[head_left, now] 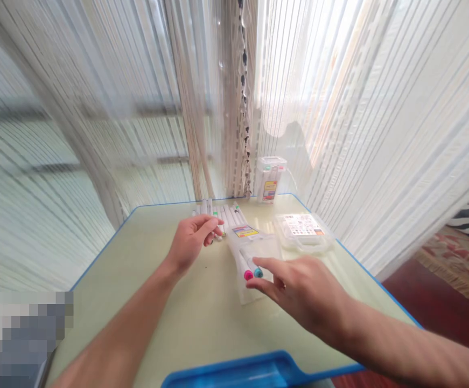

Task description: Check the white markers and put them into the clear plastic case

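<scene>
A row of white markers (232, 214), some with green ends, lies toward the back of the table. My left hand (189, 240) is beside it with the fingers curled together; what they hold, if anything, is hidden. Nearer to me lies an open clear plastic case (272, 247) with a yellow label. In it rest a pink-ended marker (248, 275) and a blue-ended marker (258, 272). My right hand (302, 285) reaches over the case from the right. Its thumb and index finger are apart, on either side of the blue end; whether they touch it is unclear.
A closed clear case (305, 233) with a printed label lies to the right. Behind it stands an upright clear box (270, 180) of markers. The table (137, 258) has a blue rim and a blue tray (234, 372) at its front edge. String curtains (137, 108) hang behind.
</scene>
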Available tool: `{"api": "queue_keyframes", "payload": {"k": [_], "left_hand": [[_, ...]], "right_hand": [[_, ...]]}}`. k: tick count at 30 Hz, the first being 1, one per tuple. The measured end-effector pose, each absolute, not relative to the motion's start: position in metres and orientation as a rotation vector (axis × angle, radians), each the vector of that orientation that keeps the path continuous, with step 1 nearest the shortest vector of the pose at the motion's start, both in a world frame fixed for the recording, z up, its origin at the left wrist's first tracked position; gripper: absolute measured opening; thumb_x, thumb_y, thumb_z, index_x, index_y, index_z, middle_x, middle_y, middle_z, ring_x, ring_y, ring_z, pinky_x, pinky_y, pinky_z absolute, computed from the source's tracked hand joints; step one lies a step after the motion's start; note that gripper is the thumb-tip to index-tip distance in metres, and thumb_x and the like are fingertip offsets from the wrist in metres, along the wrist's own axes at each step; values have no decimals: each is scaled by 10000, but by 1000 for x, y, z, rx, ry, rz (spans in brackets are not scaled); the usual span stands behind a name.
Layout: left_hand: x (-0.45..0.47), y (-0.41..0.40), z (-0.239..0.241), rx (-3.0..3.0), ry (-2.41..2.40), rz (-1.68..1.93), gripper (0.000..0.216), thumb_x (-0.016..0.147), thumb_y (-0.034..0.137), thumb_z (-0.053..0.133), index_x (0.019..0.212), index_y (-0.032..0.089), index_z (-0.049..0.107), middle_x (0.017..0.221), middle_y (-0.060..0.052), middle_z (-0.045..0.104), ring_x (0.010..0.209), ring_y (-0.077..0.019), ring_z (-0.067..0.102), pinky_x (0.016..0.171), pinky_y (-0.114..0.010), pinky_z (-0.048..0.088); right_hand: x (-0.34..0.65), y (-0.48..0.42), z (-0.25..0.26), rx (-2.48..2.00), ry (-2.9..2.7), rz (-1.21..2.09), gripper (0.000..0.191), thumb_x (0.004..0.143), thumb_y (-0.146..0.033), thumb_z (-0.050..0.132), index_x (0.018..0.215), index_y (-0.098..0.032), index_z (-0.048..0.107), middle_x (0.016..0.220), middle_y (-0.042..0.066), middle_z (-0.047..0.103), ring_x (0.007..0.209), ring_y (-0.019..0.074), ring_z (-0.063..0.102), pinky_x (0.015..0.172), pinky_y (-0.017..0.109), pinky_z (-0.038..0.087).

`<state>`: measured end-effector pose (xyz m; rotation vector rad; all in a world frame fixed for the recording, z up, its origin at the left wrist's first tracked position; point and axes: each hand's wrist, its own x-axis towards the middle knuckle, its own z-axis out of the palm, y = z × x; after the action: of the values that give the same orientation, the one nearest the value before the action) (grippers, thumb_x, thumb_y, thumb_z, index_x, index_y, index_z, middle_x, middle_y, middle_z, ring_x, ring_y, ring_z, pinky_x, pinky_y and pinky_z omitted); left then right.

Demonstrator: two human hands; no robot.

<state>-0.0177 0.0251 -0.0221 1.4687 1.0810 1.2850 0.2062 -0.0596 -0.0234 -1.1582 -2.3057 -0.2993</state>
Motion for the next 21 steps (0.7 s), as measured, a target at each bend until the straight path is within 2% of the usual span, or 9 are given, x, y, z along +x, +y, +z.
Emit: {"api": "queue_keyframes", "payload": {"k": [9,15,21], "left_hand": [[-22,29,-23,1448,1108,1304,233,807,347,704,792,121,763,678,-72,708,489,-98,472,487,-250,338],[-30,36,-26,1415,1127,1358,243,812,352,696,820,117,759,694,-59,699,506,-95,482,498,-242,358],[-32,37,-28,1416,1138,1338,230,803,340,700,815,119,760,685,-53,692,506,-92,482,490,-233,359]], "right_hand": [[210,-60,-16,-1291,-2346,-72,344,861,-431,745,1088,-175,769,546,60,716,461,260,682,465,306,288],[211,-64,-4,-1395,-2341,398,411,933,-458,616,1201,-157,696,553,21,668,486,200,635,506,270,346],[208,-65,1,-1405,-2295,519,364,959,-364,541,1233,-158,664,543,4,626,516,189,608,562,275,352]]}}
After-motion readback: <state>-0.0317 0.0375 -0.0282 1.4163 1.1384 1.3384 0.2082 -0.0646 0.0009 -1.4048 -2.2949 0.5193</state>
